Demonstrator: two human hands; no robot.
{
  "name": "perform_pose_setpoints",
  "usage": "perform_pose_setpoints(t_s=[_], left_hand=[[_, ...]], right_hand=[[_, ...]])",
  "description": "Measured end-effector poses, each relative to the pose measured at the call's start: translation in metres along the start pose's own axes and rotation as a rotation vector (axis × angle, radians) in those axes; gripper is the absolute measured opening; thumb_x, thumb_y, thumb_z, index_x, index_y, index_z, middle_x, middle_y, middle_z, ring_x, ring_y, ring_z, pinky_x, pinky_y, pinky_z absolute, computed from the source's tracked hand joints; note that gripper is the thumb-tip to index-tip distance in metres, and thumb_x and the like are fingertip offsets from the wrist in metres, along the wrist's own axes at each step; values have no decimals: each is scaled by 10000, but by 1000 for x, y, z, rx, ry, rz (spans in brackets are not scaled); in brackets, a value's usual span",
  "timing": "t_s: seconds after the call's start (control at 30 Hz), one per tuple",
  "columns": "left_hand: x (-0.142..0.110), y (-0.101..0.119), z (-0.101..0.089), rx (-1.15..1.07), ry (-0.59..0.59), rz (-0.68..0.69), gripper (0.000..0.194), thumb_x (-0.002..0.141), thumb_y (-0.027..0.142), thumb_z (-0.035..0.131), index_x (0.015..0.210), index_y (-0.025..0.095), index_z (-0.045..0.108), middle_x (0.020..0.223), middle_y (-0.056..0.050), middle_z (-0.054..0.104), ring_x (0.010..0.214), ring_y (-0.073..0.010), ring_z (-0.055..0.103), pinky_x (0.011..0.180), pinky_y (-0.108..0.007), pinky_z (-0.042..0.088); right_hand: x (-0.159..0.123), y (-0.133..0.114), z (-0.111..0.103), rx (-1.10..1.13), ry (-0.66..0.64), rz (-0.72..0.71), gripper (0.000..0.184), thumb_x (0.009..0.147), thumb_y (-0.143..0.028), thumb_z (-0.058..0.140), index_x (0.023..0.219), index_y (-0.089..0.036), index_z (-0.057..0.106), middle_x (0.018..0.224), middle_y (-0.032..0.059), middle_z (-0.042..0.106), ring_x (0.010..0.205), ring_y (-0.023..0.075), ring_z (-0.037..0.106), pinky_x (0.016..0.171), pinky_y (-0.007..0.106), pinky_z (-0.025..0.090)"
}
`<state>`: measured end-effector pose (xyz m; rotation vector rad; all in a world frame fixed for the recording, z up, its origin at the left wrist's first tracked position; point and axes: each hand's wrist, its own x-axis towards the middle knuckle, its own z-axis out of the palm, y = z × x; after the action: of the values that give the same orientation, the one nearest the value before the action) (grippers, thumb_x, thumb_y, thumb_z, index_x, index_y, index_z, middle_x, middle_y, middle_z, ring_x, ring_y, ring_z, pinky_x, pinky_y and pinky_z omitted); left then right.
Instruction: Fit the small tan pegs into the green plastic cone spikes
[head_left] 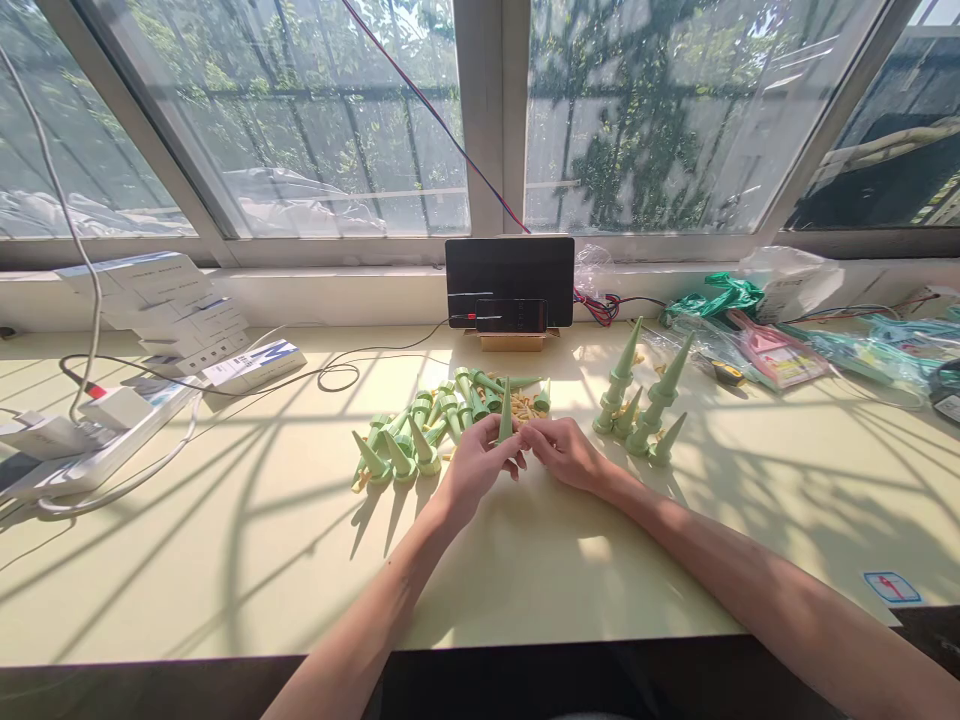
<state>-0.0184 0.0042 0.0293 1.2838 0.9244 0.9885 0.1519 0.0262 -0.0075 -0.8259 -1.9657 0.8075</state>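
My left hand (480, 458) is closed round a pale green pointed cone (506, 408), which stands tip up between thumb and fingers. Close against it, my right hand (561, 452) pinches at the cone's lower side; whatever lies between its fingertips is hidden. Behind and left of my hands is a heap of similar green cones (450, 408), some lying, with several upright cones (401, 458) at its near left. Small tan pieces (529, 405) lie beside the heap. To the right stand more green cones (651, 410), some stacked into taller spires.
A black tablet (510, 262) leans by the window with a phone (511, 316) before it. White boxes (161, 300), a power strip (105, 450) and cables occupy the left. Plastic bags (787, 335) and a yellow-black tool (726, 372) lie at right. The table's front edge (570, 642) is near me.
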Motion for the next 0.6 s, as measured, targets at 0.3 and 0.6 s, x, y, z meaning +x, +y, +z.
perform_pose_setpoints(t_s=[0.3,0.6], left_hand=[[1,-2,-1,3,-2,6,279,752,345,746,871,161,574,792,-22,581,651,-128,561,538,-254,453],[1,-3,-1,35,-4,41,261,772,342,730,863,168,559,740,-10,563,632,-123,530,523,-247,433]], right_hand=[[-2,3,-1,-13,-74,42,485,1062,-400,349,779,-166,667,741,22,670,639,118,531,635,247,403],[-1,-4,-4,-50,-90,39,495,1053,-390,357,782,-155,698,688,17,631,600,108,489,591,240,378]])
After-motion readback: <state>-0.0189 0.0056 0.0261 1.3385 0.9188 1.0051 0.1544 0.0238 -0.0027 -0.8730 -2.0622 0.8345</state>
